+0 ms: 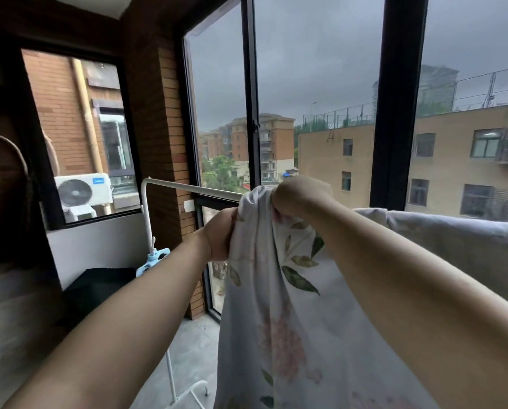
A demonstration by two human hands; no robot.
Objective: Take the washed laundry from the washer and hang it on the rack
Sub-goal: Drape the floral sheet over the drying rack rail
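**Floral sheet** (276,308): pale cloth printed with green leaves and pink blooms. We held it bunched at the top rail (193,188) of the white drying rack (146,219). Its bulk hung straight down below both grips and ran out of view at the bottom. Right of our right grip the cloth ran on along the rail, draped over it.

**Left hand** (220,234): closed on the sheet's left edge, just under the rail. The fingertips were hidden behind the cloth.

**Right hand** (300,196): fisted round a gathered fold at rail height, just above and right of the left grip.

**Rail, free part**: bare from the left grip leftward to its rounded corner, where it turned down into the upright.

**Clip hanger** (152,262): pale blue, on the upright, well below and left of the left grip, apart from the sheet.

**Black object** (99,287): low and left of both grips, against the grey wall. We could not tell what it was.

**Floor** (193,349): grey, lying open below the left grip, between the rack's foot and the sheet's hanging edge.

**Window frame** (252,93): dark uprights beyond both grips, behind the rail. We could not tell whether rail and frame touched.

**Air-conditioner unit** (83,191): white, outside the side window, far left of the grips.
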